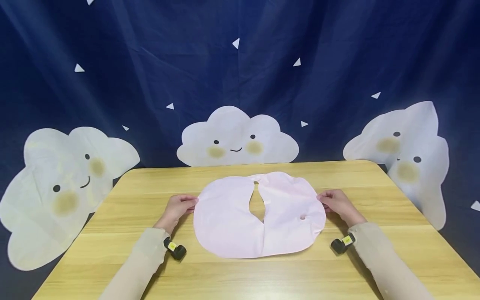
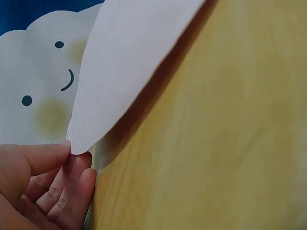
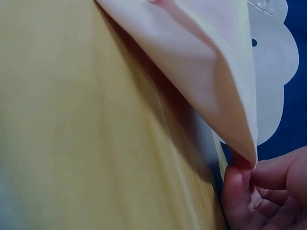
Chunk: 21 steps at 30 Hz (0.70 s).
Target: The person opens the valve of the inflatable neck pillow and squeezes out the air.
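A flat, pale pink oval piece of soft sheet material (image 1: 228, 216) spans the space between both hands over the table. It has a pointed opening in its middle, a seam or slit running from there to the near edge, and a small pink spot on its right half. My left hand (image 1: 181, 208) pinches its left edge between thumb and fingers; the left wrist view shows this edge raised above the wood. On the opposite side my right hand (image 1: 337, 203) pinches the right edge, where the material (image 3: 206, 67) folds and curves upward.
The wooden table (image 1: 217, 279) reaches back to a dark blue curtain (image 1: 210, 62) printed with white clouds (image 1: 236, 125) and small triangles. Each wrist carries a small black camera, one on the left (image 1: 175, 249) and one on the right (image 1: 342, 244).
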Each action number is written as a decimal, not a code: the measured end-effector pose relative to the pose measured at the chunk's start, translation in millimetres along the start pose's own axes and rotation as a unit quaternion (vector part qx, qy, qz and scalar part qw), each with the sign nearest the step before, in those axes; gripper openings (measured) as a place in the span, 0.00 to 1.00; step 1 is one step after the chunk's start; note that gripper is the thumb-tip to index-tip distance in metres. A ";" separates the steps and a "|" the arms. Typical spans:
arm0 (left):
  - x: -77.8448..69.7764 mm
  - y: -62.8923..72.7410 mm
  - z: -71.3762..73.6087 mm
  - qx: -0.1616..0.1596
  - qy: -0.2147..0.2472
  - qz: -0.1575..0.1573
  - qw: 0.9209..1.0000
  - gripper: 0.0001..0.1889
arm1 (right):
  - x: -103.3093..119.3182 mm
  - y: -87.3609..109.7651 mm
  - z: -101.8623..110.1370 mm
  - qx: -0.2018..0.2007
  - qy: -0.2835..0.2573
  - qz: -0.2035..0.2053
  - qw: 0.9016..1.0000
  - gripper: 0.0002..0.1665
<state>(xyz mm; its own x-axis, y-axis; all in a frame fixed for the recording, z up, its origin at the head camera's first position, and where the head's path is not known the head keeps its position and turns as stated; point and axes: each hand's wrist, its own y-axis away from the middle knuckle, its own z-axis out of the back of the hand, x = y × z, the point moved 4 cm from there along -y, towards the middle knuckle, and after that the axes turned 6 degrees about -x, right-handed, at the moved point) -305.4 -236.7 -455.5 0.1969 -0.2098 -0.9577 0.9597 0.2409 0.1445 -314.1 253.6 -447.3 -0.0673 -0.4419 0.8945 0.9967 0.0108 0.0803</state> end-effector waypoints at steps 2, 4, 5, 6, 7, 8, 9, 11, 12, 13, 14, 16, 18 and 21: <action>0.8 -1.1 -0.3 -0.006 -0.004 0.001 1.000 0.17 | 0.4 -0.9 0.7 -0.001 0.010 -0.002 1.000 0.17; 1.5 -1.9 -0.5 -0.004 -0.004 0.005 1.000 0.17 | 0.6 -1.2 1.7 0.006 0.015 -0.007 1.000 0.16; 1.4 -2.1 -0.7 0.001 -0.003 0.007 1.000 0.17 | 0.7 -0.9 2.4 0.013 0.017 -0.013 1.000 0.15; 1.5 -2.6 -0.8 0.008 -0.003 0.008 1.000 0.17 | 0.7 -0.8 3.4 0.020 0.018 -0.021 0.999 0.15; 0.8 -3.6 -0.6 0.014 -0.005 0.010 1.000 0.18 | 1.0 -1.1 4.6 0.030 0.019 -0.025 0.999 0.14; -0.1 -4.7 -0.1 0.023 -0.010 0.009 1.000 0.18 | 1.6 -1.7 5.8 0.039 0.017 -0.029 0.999 0.14; -1.1 -6.3 0.6 0.032 -0.017 0.007 0.999 0.18 | 2.5 -2.7 6.8 0.048 0.014 -0.030 0.998 0.15; -4.2 -10.0 2.2 0.051 -0.038 0.000 0.998 0.18 | 5.6 -5.9 8.8 0.062 0.006 -0.026 0.998 0.17; -5.7 -12.3 2.9 0.059 -0.048 -0.004 0.997 0.18 | 7.2 -8.5 9.5 0.067 0.001 -0.018 0.998 0.19; -7.7 -14.6 3.4 0.070 -0.061 -0.011 0.996 0.18 | 9.3 -11.2 10.1 0.072 -0.003 -0.009 0.997 0.20; -9.6 -17.2 3.7 0.080 -0.070 -0.017 0.994 0.19 | 11.4 -14.6 10.2 0.073 -0.008 -0.004 0.997 0.21; -12.6 -22.9 3.3 0.097 -0.076 -0.019 0.992 0.19 | 15.2 -21.4 9.8 0.077 -0.006 0.005 0.997 0.23; -14.8 -28.9 2.1 0.117 -0.076 -0.019 0.990 0.21 | 18.3 -28.7 8.3 0.079 0.003 0.009 0.997 0.24; -18.0 -38.5 -0.3 0.124 -0.067 -0.014 0.990 0.21 | 22.7 -39.5 5.6 0.069 0.031 0.010 0.997 0.24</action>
<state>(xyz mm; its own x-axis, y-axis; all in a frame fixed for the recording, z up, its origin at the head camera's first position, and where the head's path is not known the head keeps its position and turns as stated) -345.9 -241.9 -443.9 0.1787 -0.3406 -0.9231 0.9815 -0.0036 0.1914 -355.3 248.2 -427.7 -0.0395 -0.4950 0.8680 0.9819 0.1416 0.1254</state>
